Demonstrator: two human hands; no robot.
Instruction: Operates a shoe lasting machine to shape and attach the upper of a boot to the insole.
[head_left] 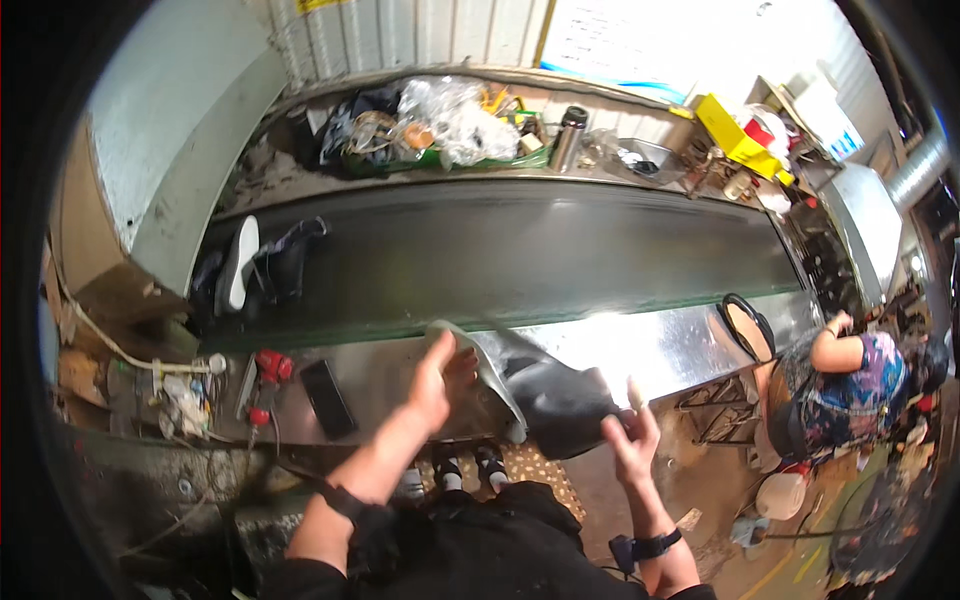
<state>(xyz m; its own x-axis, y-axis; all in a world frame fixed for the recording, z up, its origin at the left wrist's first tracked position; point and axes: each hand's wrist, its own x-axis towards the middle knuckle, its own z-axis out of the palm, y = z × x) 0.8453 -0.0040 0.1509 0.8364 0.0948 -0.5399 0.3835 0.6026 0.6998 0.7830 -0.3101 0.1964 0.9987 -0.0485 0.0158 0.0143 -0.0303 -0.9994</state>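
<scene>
Lying on the desk [665, 358], a black phone [328, 398] is flanked at left by a red tool [272, 367]. To the phone's right, a blurred, grey-soled black boot [558, 402] is clamped by the left hand [430, 392] and met by the right hand [632, 445], whose closure cannot be told.

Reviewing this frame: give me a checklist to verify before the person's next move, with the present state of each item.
1. Left hand has hold of the pale sole: ok, its fingers are at the sole's edge.
2. Right hand grips the black upper: cannot tell; it is beside the upper, but contact is blurred.
3. Sole fully joined to upper: cannot tell, motion blur.
4. Phone apart from both hands: ok, lying on the metal ledge.
5. Red tool apart from both hands: ok, left of the phone.
6. Co-worker apart from both hands: ok, at far right.
</scene>
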